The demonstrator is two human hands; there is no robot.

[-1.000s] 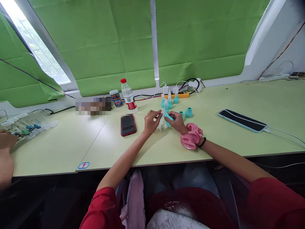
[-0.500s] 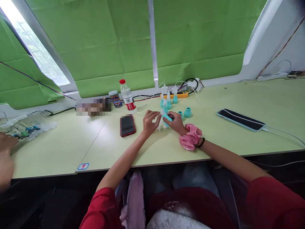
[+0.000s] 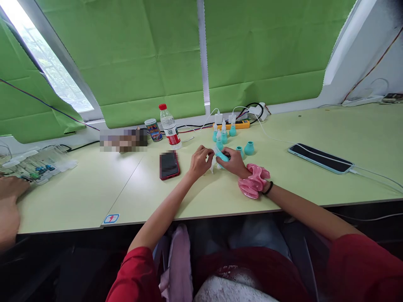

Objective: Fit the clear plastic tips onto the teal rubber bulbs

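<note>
My right hand [image 3: 233,161] is wrapped round a teal squeeze bulb [image 3: 222,156], which lies tilted with its mouth to the left. At that mouth is a clear pointed nozzle [image 3: 215,150], and my left hand [image 3: 200,160] is closed in a pinch on it. How far the nozzle sits in the bulb cannot be made out. Another clear nozzle [image 3: 212,169] is just below my fingers, near the table. Behind my hands several teal bulbs with nozzles [image 3: 224,136] stand upright. To the right are teal bulbs without nozzles, one [image 3: 249,148] fully visible.
A red-cased phone [image 3: 169,165], a water bottle [image 3: 171,131] and a printed can [image 3: 153,130] are to the left. An orange power strip [image 3: 239,125] lies at the back. A charging phone [image 3: 321,158] is on the right. Another person's hand [image 3: 12,186] shows at far left.
My left hand has turned slightly and its fingers have curled in at the nozzle. The right hand still holds the bulb. The whole view has shifted a little.
</note>
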